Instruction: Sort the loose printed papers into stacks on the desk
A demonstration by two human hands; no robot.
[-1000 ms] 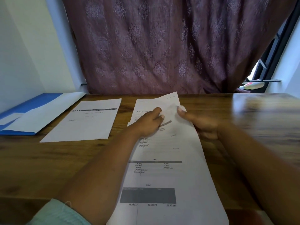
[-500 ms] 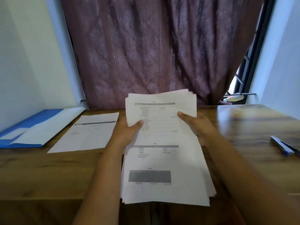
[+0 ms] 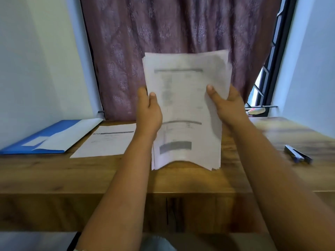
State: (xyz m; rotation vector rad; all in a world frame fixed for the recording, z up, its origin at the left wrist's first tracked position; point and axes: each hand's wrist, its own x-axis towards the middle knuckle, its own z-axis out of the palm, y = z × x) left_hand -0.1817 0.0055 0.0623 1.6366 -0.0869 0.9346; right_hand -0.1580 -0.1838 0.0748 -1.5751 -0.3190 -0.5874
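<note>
Lifted upright since a second ago, the sheaf of papers (image 3: 186,109) hangs above the desk (image 3: 54,174), long axis vertical. Left hand (image 3: 149,113) and right hand (image 3: 226,105) grip its sides; the started stack (image 3: 107,140) lies left, nearer the left hand.

Both hands, left (image 3: 148,113) and right (image 3: 226,105), grip paper sheaf (image 3: 184,109) upright above desk (image 3: 54,174).

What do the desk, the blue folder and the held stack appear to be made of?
Desk: wood or wood-look laminate, semi-gloss; grain streaks and soft glare near the right end. Blue folder: probably thin plastic, smooth, with a pale flap; could be coated card. Held stack: matte white printer paper, sheets bowing and fanned at the edges.
</note>
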